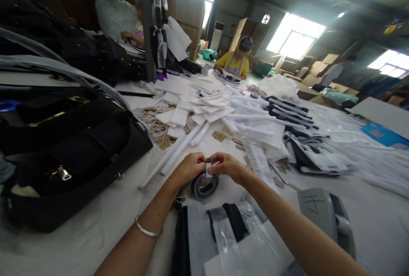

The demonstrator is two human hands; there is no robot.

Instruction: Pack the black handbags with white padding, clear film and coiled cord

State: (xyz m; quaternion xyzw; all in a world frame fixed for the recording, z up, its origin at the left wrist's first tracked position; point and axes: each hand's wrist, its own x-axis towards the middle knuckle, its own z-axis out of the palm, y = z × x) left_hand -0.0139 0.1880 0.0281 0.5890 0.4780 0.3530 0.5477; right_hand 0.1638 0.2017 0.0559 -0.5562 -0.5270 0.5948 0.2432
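My left hand and my right hand meet at the centre, fingertips pinched on a small white strip with a dark top end. Just under the strip lies a dark strap coil in clear wrap, round an open middle. Nearer me is a black bag with pale sheeting and a black strap under clear plastic, between my forearms. My left wrist bears a silver bangle.
Black bags fill the left side. White foam sheets and tubes are heaped ahead, with wrapped black straps to the right. A grey dispenser stands at right. Several people are farther back.
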